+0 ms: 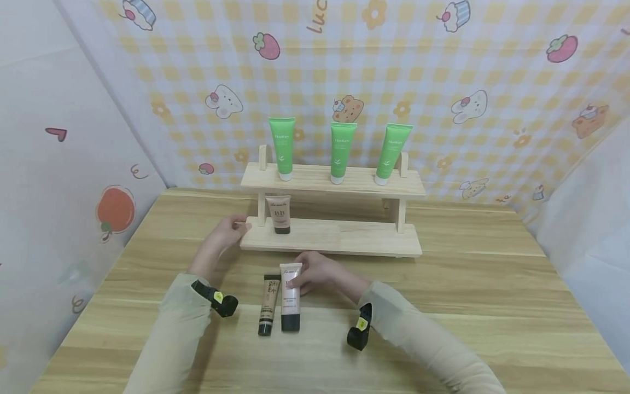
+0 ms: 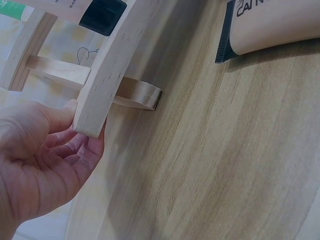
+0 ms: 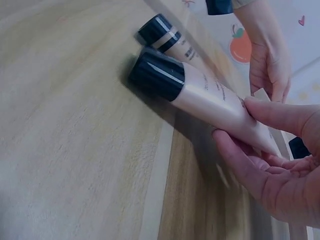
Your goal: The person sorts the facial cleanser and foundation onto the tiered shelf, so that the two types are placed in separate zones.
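Observation:
My right hand (image 1: 322, 272) grips a pale pink cosmetic tube (image 1: 290, 303) with a black cap; in the right wrist view, the thumb lies on its upper face and the fingers are beneath. Beside it on the table lies a beige tube (image 1: 268, 301) with black ends, apart from my hands. My left hand (image 2: 50, 155) pinches the left end of the lower board of a wooden shelf (image 2: 107, 75), thumb above and fingers below. On that lower board, near the left post, a small pink BB tube (image 1: 281, 214) stands on its black cap.
Three green tubes, on the left (image 1: 283, 148), in the middle (image 1: 342, 152) and on the right (image 1: 392, 153), stand on the upper board. A checked cloth (image 1: 305, 71) hangs behind the shelf. The wood-grain table (image 1: 472, 273) extends to both sides.

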Motion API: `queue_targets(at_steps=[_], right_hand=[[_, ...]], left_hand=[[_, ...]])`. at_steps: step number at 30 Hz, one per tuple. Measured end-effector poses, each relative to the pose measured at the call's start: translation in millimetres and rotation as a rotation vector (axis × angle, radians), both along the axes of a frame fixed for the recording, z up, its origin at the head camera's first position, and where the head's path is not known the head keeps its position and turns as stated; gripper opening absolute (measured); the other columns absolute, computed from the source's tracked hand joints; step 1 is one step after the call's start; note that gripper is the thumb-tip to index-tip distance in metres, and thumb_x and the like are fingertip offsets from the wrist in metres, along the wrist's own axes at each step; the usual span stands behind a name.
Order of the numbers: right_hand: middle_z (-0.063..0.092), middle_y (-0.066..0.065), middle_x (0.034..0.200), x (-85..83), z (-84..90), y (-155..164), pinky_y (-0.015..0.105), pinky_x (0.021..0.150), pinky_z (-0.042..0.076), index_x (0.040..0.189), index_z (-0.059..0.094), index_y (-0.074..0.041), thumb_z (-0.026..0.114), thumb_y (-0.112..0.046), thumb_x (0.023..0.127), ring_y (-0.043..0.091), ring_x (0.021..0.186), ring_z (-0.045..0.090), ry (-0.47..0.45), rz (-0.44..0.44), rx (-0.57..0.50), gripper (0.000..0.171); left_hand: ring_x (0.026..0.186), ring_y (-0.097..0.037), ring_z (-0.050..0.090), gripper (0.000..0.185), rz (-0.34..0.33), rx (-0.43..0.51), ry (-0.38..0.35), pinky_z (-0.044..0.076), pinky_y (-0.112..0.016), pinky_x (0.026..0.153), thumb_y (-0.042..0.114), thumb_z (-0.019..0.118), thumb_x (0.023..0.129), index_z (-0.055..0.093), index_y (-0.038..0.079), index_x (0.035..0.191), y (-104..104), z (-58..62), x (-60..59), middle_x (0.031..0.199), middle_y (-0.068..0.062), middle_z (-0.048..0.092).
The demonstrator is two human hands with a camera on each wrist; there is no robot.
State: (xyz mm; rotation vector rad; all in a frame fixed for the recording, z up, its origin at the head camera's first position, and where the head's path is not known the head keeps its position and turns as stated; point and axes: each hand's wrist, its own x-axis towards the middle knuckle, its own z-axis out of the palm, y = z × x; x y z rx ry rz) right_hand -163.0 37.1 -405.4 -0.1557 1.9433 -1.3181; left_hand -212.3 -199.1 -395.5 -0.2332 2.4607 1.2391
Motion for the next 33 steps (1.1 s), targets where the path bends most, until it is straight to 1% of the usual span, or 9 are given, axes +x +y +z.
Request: queue_targets(at_steps=[6,13,18,21,23,28,33], right_hand=[[0.062,0.020,0.097,-1.2,7.2,5.4,0.032,0.069,0.057,0.123,0.045,0.006,0.068,0.001,0.077,0.019,0.070,0.065,-0.037,0.021,-0.044,0.052],[0.063,0.020,0.100,-3.1,14.3,11.8,0.034,0.073,0.057,0.118,0.050,0.006,0.066,0.003,0.077,0.019,0.077,0.065,-0.046,0.052,-0.081,0.044],[0.064,0.018,0.099,-6.8,18.0,18.5,0.035,0.076,0.056,0.120,0.050,0.005,0.068,-0.001,0.077,0.018,0.078,0.064,-0.011,0.074,-0.076,0.047],[0.066,0.017,0.098,-8.5,23.8,23.4,0.036,0.077,0.055,0.118,0.052,0.004,0.069,-0.004,0.077,0.016,0.078,0.065,0.034,0.090,-0.062,0.045],[0.066,0.015,0.097,-9.4,28.0,26.7,0.037,0.079,0.055,0.114,0.055,0.002,0.069,-0.005,0.077,0.015,0.080,0.065,0.054,0.096,-0.059,0.041],[0.066,0.014,0.097,-12.5,33.2,33.1,0.039,0.084,0.053,0.110,0.057,0.002,0.068,-0.005,0.078,0.014,0.083,0.064,0.077,0.093,-0.059,0.034],[0.066,0.013,0.100,-14.6,37.4,37.2,0.039,0.086,0.052,0.110,0.057,0.001,0.067,-0.006,0.079,0.014,0.085,0.064,0.072,0.082,-0.053,0.034]], left_hand=[[0.123,-0.040,0.041,0.051,-0.001,0.004,0.002,0.037,-0.047,0.103,0.023,0.038,0.098,0.026,-0.002,0.141,0.3,1.2,1.1,0.136,-0.029,0.037],[0.123,-0.039,0.041,0.052,-0.002,0.001,-0.003,0.037,-0.047,0.103,0.025,0.039,0.098,0.026,-0.001,0.141,0.2,1.4,0.8,0.136,-0.029,0.038],[0.123,-0.040,0.041,0.053,-0.012,-0.001,-0.002,0.037,-0.047,0.103,0.026,0.038,0.098,0.025,-0.001,0.142,-0.4,0.3,0.2,0.135,-0.029,0.038],[0.123,-0.040,0.041,0.052,-0.011,-0.001,0.004,0.037,-0.047,0.103,0.025,0.039,0.098,0.025,-0.001,0.141,-0.4,-0.6,-0.2,0.135,-0.029,0.038],[0.122,-0.040,0.042,0.052,-0.011,-0.001,0.013,0.038,-0.047,0.102,0.024,0.039,0.098,0.026,-0.002,0.141,-0.1,-0.9,-0.3,0.134,-0.030,0.039],[0.121,-0.040,0.044,0.052,-0.009,-0.002,0.019,0.039,-0.046,0.101,0.023,0.039,0.098,0.026,-0.002,0.140,-0.5,-1.8,-0.7,0.133,-0.030,0.040],[0.122,-0.040,0.042,0.052,-0.011,-0.005,0.013,0.037,-0.048,0.102,0.024,0.039,0.098,0.026,-0.002,0.141,-1.4,-0.8,0.8,0.134,-0.030,0.039]])
